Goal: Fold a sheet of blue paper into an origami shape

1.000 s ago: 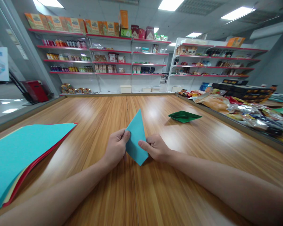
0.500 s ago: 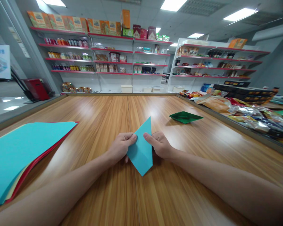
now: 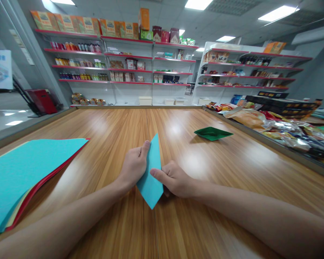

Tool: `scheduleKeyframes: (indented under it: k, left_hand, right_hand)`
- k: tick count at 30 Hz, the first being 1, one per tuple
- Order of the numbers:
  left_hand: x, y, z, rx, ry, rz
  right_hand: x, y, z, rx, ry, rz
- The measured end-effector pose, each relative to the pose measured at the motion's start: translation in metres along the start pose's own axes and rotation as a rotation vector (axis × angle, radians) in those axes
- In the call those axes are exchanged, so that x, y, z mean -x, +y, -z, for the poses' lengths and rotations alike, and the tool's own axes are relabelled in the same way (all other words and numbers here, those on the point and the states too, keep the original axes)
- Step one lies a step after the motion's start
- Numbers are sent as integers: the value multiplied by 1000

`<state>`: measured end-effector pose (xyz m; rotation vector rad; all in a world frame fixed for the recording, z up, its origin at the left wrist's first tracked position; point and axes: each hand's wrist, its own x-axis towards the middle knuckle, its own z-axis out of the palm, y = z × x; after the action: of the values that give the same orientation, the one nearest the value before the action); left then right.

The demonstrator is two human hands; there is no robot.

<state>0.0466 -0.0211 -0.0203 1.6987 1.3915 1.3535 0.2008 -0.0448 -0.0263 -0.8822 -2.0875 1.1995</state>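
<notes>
So, gripping the folded blue paper [image 3: 150, 181] over the glossy worktop [image 3: 118, 230], pinching opposite edges between closed fingers [image 3: 145, 148] of the left hand [image 3: 134, 163] and right hand [image 3: 176, 178], probably steadying both sides; perhaps touching down at the lower tip. Facing stocked shelves [image 3: 131, 83] beyond a green folded paper [image 3: 214, 133].

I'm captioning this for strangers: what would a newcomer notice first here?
Probably the folded blue paper, held between the left hand and right hand at the middle. Next, the dark green folded paper lying beyond the right hand, and the stack of coloured sheets at the table's left.
</notes>
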Motion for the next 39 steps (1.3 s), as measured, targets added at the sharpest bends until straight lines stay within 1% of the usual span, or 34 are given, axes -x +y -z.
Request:
scheduleKeyframes:
  k: [2, 5, 7, 8, 13, 14, 18, 21, 23, 26, 29, 33, 34, 36, 39]
  left_hand:
    - [0, 0, 0, 39, -17, 37]
    - [2, 3, -2, 113, -91, 97]
    - [3, 5, -4, 146, -121, 120]
    - [4, 6, -5, 148, -127, 124]
    - [6, 7, -6, 123, -147, 123]
    - [7, 6, -7, 119, -156, 119]
    - [12, 6, -10, 122, -220, 96]
    - [14, 7, -11, 145, -222, 97]
    - [14, 8, -10, 153, -197, 107]
    - [13, 9, -9, 140, -161, 114]
    - [14, 10, -8, 115, -147, 102]
    - [14, 10, -9, 94, -162, 73]
    - [14, 10, -8, 83, -154, 68]
    - [13, 9, -7, 59, -133, 59]
    - [12, 8, -4, 34, -117, 45]
  right_hand:
    - [2, -4, -1, 54, -32, 27]
    - [3, -9, -2, 204, 7, 181]
    - [4, -13, -1, 255, 19, 266]
    - [5, -14, -1, 259, 11, 286]
    - [7, -22, -2, 205, -147, 230]
    - [7, -23, -3, 206, -167, 243]
    - [5, -24, -4, 232, -220, 375]
    - [5, -23, -4, 208, -240, 407]
    - [5, -24, -3, 167, -257, 381]
    - [6, -26, -3, 90, -339, 257]
    - [8, -27, -2, 70, -387, 148]
    - [8, -25, -1, 64, -436, 149]
    - [8, -24, -1, 56, -434, 148]
    - [8, -21, -1, 9, -393, 103]
    - [5, -15, -1, -122, -233, -6]
